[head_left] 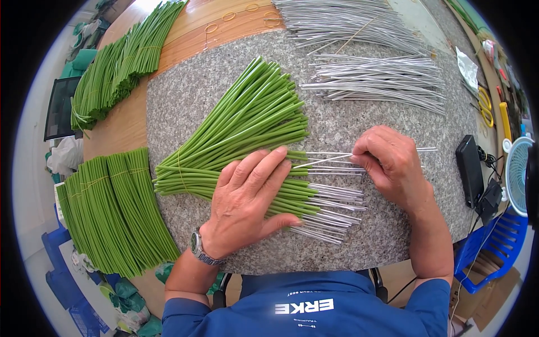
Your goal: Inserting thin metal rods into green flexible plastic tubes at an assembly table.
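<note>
- A bundle of green stems (241, 121) is laid on the speckled grey tabletop (185, 106) in front of the person, fanned out toward the right and bound near its left end by a yellow band (180, 170).
- The left hand (252, 188) is laid palm down across the lower part of this bundle; its 4 fingers are stretched out and its thumb is held apart, and the stems are covered rather than gripped.
- A grey wire (328, 160) is pinched between the thumb and fingers of the right hand (390, 163), to the right of the bundle; its left end is pointed at the stems near the left fingertips. Whether it has entered a stem cannot be told.
- From the lower stems, protruding wires (337, 222) are shown; the upper stems are seen with bare ends.
- Above the right hand, 2 piles of loose wires (382, 84) are spread.
- At the left, more banded stems (109, 210) are stacked.
- Yellow-handled scissors (485, 106) are placed at the far right.
</note>
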Motion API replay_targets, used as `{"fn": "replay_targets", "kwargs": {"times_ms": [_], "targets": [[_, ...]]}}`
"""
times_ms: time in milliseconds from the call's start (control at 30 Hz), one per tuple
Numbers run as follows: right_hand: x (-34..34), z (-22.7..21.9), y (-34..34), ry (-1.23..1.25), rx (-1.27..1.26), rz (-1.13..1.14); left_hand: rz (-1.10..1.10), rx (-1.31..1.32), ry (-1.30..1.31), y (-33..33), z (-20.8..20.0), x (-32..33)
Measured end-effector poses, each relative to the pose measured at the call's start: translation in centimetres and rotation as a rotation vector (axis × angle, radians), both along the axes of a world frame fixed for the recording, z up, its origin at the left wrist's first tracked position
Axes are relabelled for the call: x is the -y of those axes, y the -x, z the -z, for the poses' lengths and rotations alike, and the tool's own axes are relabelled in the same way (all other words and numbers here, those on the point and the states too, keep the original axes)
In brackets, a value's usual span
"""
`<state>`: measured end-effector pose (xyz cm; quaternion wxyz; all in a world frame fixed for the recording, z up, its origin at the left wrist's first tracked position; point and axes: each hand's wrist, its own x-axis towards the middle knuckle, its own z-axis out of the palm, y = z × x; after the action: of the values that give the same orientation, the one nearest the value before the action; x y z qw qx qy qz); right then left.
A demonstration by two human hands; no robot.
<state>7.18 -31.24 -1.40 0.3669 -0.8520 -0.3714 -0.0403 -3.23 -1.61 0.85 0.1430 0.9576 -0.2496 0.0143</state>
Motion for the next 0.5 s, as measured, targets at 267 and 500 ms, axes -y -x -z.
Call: {"fn": "replay_targets", "kwargs": {"times_ms": [267, 500], "targets": [[-3.2, 0.7, 2.1, -0.101, 0.050, -0.058, 0.012, -0.013, -0.039, 0.1, 0.3, -0.3], [-1.6, -1.4, 2.5, 0.007, 0.254, 0.081, -0.005, -0.007, -0.049, 0.2, 0.2, -0.1]]}}
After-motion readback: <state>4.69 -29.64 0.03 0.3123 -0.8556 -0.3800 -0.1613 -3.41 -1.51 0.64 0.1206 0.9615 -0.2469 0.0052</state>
